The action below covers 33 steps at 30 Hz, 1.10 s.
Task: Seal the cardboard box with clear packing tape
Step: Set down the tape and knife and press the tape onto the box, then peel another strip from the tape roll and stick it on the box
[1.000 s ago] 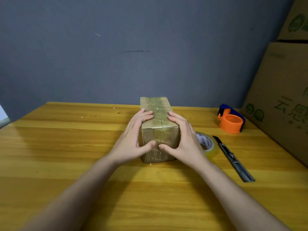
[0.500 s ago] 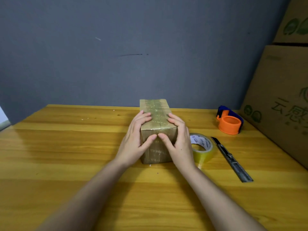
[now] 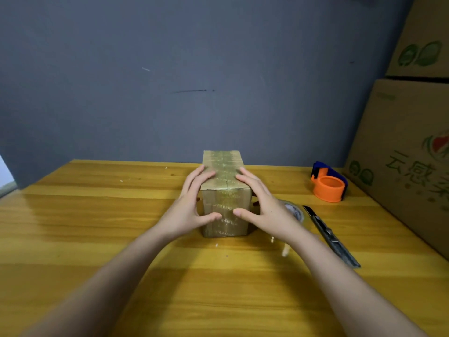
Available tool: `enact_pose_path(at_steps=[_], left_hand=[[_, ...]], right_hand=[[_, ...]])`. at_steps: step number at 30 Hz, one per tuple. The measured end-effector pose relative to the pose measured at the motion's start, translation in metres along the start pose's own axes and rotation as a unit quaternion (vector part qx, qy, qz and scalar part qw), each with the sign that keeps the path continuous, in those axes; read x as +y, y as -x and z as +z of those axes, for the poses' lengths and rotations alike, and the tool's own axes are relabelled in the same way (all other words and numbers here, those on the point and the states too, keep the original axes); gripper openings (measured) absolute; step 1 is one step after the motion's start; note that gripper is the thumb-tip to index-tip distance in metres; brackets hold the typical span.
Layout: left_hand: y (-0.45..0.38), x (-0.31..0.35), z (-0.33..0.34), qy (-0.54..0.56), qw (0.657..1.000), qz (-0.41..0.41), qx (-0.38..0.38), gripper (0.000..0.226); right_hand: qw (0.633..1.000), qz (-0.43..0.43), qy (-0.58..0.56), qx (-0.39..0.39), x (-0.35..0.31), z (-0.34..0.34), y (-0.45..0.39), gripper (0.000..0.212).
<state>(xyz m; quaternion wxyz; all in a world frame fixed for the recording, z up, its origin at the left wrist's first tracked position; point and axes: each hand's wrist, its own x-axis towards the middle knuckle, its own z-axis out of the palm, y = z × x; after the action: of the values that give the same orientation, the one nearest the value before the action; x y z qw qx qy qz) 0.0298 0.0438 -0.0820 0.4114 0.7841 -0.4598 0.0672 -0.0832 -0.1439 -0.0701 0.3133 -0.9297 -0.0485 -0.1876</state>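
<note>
Our left hand (image 3: 187, 210) and right hand (image 3: 264, 207), fingers spread, flank the cardboard box (image 3: 224, 190), whose long axis runs away from us.

The desk (image 3: 97, 227) is yellow wood-grain with a smooth, glossy sheen. The box (image 3: 224, 190) is brown cardboard, covered on top and front in shiny, wrinkled clear tape. The tape roll (image 3: 295, 211) is glossy and see-through. The dispenser (image 3: 329, 182) looks like smooth orange and blue plastic. The knife (image 3: 331, 237) looks like dull grey metal. The big cartons (image 3: 401, 142) are matt cardboard; the wall (image 3: 170, 81) is matt grey.
</note>
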Motion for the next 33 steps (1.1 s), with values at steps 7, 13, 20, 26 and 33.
enact_pose_path(at_steps=[7,13,20,26,33], left_hand=[[-0.014,-0.008,-0.004,0.107,0.988,-0.106,-0.025,0.109],[-0.021,-0.008,0.005,0.096,0.982,-0.158,-0.022,0.104],[0.004,0.016,0.026,0.032,0.967,-0.195,0.159,0.09],[0.016,0.055,0.061,-0.249,0.95,0.157,0.101,0.048],[-0.004,0.077,0.127,-0.353,0.925,0.128,-0.064,0.056]], right_hand=[[0.998,0.027,-0.018,0.057,-0.003,0.02,-0.025,0.064],[0.998,0.053,0.007,0.03,-0.007,0.017,-0.034,0.086],[0.994,0.067,0.029,0.076,-0.003,0.007,-0.027,0.086],[0.963,0.098,0.07,0.24,0.024,-0.018,0.015,0.028],[0.933,0.121,0.085,0.327,0.059,-0.016,0.06,0.021]])
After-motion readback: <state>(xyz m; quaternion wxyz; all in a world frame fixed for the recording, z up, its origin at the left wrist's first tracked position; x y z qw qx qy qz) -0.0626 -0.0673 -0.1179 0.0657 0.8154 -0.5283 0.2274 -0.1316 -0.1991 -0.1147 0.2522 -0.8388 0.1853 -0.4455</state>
